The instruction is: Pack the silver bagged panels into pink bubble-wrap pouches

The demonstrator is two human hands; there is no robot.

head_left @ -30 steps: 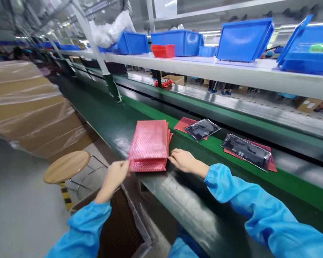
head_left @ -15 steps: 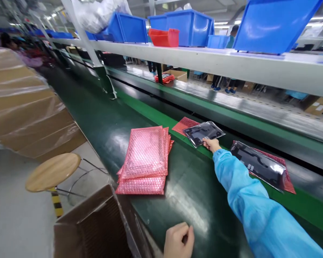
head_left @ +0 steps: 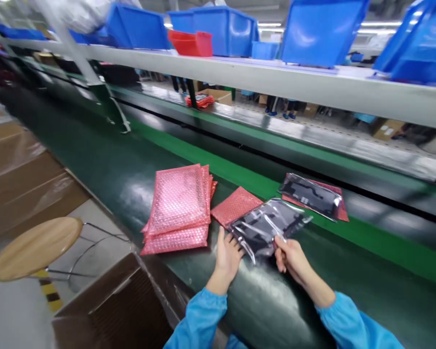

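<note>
A clear plastic bag with a flat black part (head_left: pixel 267 224) inside is tilted in front of me, its film creased and shiny. My right hand (head_left: pixel 290 257) pinches its near edge between thumb and fingers. At the bag's left corner, my left hand (head_left: pixel 228 257) has its thumb up and fingers stretched out, close to or touching the edge. A red bubble-wrap pouch (head_left: pixel 236 206) lies partly behind the bag; whether the two are joined I cannot tell. To the left is a stack of pink-red bubble pouches (head_left: pixel 179 201).
Another bagged black part (head_left: pixel 310 196) rests on a red pouch at the right of the green bench (head_left: pixel 131 160). Blue bins (head_left: pixel 323 34) and a red bin (head_left: pixel 191 43) stand on the shelf above. A brown box (head_left: pixel 116 310) and a wooden stool (head_left: pixel 36 247) are at lower left.
My right hand has drawn the bagged black part nearer, with the red pouch also closer. My left hand has come up from the bench edge and unfolded beside the bag. The view has swung right.
</note>
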